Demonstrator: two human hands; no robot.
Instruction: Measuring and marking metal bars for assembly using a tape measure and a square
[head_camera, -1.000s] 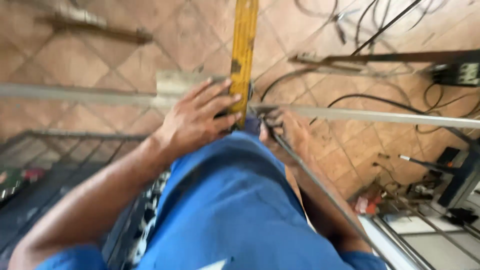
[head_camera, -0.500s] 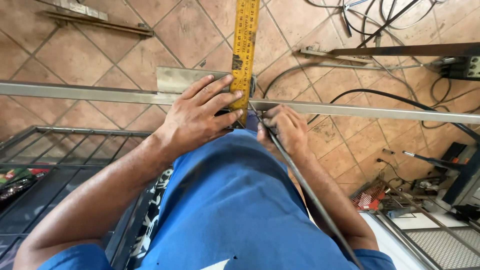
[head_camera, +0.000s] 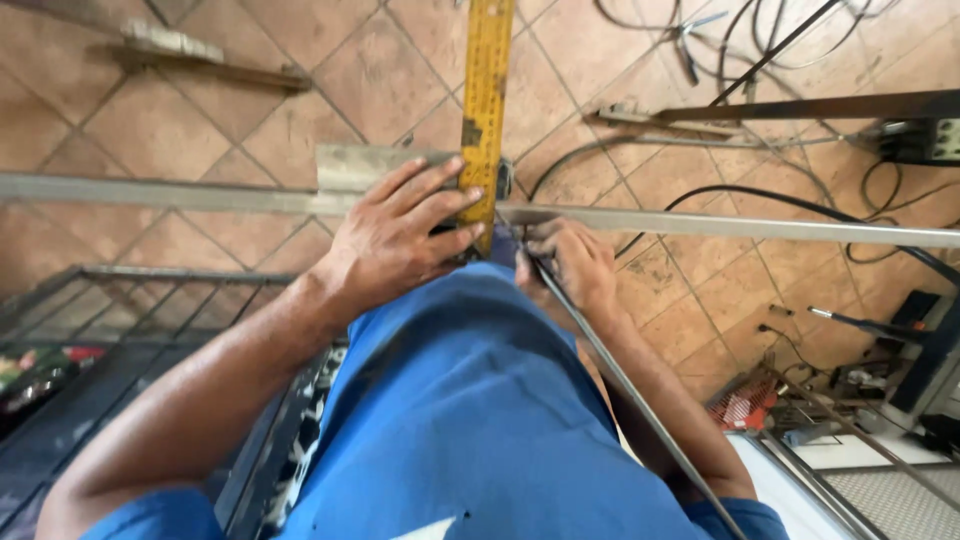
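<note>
While I look down from the head camera, I see my left hand (head_camera: 400, 245) spread flat over the lower end of a yellow ruler (head_camera: 486, 95), pressing it against a long grey metal bar (head_camera: 700, 224) that runs across the view from left to right. Its fingers (head_camera: 440, 205) are stretched out and slightly fanned, the tips lying on the ruler's face rather than curled round it, so I call that hand open and pressing. From there the ruler runs straight up and away across the bar, out past the top edge. Just to the right, my right hand (head_camera: 572, 262) sits below the bar with its fingers bent in, close to where a thin metal rod (head_camera: 620, 385) slants down toward the lower right. I cannot tell whether those fingers actually grip the rod or only rest beside it. A blue shirt (head_camera: 470, 420) fills the lower middle of the view. Underneath everything lies a floor of reddish-brown tiles (head_camera: 90, 120). Black cables (head_camera: 800, 200) loop over the tiles at the upper right, and a dark metal grille (head_camera: 120, 340) lies at the lower left.
</note>
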